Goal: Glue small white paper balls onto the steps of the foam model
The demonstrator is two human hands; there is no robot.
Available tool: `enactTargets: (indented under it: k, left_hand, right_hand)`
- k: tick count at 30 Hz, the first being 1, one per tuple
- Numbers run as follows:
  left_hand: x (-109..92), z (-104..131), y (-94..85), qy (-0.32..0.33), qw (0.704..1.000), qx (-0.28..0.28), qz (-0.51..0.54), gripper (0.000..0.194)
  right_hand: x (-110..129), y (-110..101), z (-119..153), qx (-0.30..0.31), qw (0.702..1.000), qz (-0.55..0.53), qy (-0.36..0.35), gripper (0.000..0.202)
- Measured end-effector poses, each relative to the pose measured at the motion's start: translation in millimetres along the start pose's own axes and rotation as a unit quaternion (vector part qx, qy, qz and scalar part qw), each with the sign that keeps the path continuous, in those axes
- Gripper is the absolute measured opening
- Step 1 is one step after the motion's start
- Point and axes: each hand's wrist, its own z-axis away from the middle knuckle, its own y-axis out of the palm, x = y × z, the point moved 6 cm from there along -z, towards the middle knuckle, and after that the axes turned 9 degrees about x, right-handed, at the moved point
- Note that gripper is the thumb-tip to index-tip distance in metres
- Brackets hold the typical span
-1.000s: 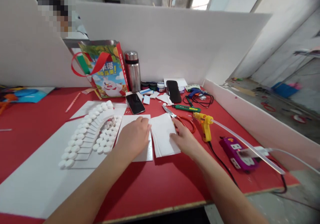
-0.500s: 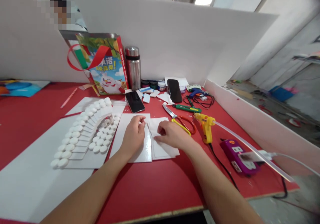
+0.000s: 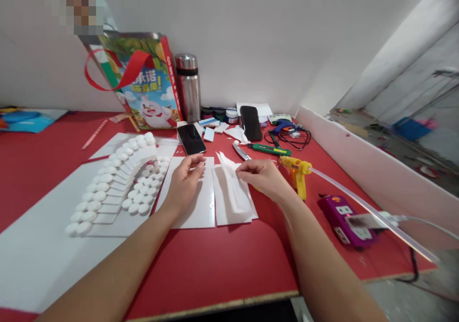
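On my head view, right hand (image 3: 263, 176) has its fingers pinched on the white sheet (image 3: 234, 190), part-raised over the paper stack (image 3: 221, 212), mid-tabletop (image 3: 215, 264). Left hand (image 3: 184, 181) at the sheet's 9 o'clock, over white board (image 3: 202, 209), fingers loosely curled, released. Glue gun (image 3: 297, 168) at 2 o'clock from the sheet, scissors (image 3: 239, 151) at 12, partly hidden.

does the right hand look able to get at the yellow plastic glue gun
Probably yes. The yellow plastic glue gun lies just beside the right hand, with nothing seen on it. That hand pinches a thin white paper sheet, though, and would likely need to let go first.
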Motion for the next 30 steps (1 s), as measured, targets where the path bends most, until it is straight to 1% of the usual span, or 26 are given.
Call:
enactTargets:
  k: [2, 4, 6, 8, 11, 13, 14, 18, 21, 22, 25, 27, 30]
  left_hand:
    - [0, -1, 0.1, -0.001, 0.998, 0.008, 0.065, 0.036]
    - [1, -1, 0.7, -0.002, 0.994, 0.014, 0.105, 0.041]
    - [2, 0, 2.2, -0.005, 0.991, 0.022, 0.134, 0.044]
    - [0, 1, 4.3, -0.002, 0.987, 0.031, 0.155, 0.045]
    - [-8, 2, 9.4, 0.010, 0.980, 0.062, 0.188, 0.046]
    - [-12, 3, 12.4, 0.000, 0.971, 0.083, 0.224, 0.044]
    - [-13, 4, 12.4, -0.007, 0.967, 0.083, 0.241, 0.041]
    - [-12, 3, 3.8, -0.015, 0.967, 0.043, 0.249, 0.028]
    - [-8, 2, 2.0, -0.028, 0.969, 0.041, 0.243, 0.029]
    - [-7, 2, 2.2, -0.031, 0.969, 0.043, 0.241, 0.029]
    - [-7, 2, 3.2, -0.029, 0.971, 0.050, 0.234, 0.028]
    - [-7, 1, 2.0, -0.024, 0.974, 0.047, 0.219, 0.027]
    - [-7, 0, -1.4, -0.022, 0.981, 0.043, 0.185, 0.027]
  right_hand:
    - [2, -4, 3, -0.015, 0.998, -0.053, 0.007, 0.008]
    - [4, -6, 5, -0.023, 0.993, -0.114, 0.014, 0.009]
    - [4, -7, 6, -0.034, 0.982, -0.186, 0.019, 0.012]
    - [1, -6, 5, -0.043, 0.964, -0.261, 0.023, 0.017]
    - [-5, 4, 3, -0.032, 0.937, -0.345, 0.039, 0.021]
    - [-8, 14, 1, -0.014, 0.924, -0.379, 0.055, 0.021]
    - [-9, 19, 1, -0.005, 0.918, -0.391, 0.062, 0.022]
    - [-7, 30, 0, 0.025, 0.907, -0.411, 0.090, 0.027]
    - [-4, 34, 2, 0.062, 0.901, -0.414, 0.117, 0.048]
    - [-4, 36, 2, 0.075, 0.901, -0.411, 0.121, 0.050]
    - [-3, 39, 5, 0.101, 0.919, -0.364, 0.113, 0.042]
    - [-2, 38, 6, 0.099, 0.936, -0.322, 0.099, 0.042]
    - [-2, 36, 6, 0.080, 0.947, -0.301, 0.082, 0.040]
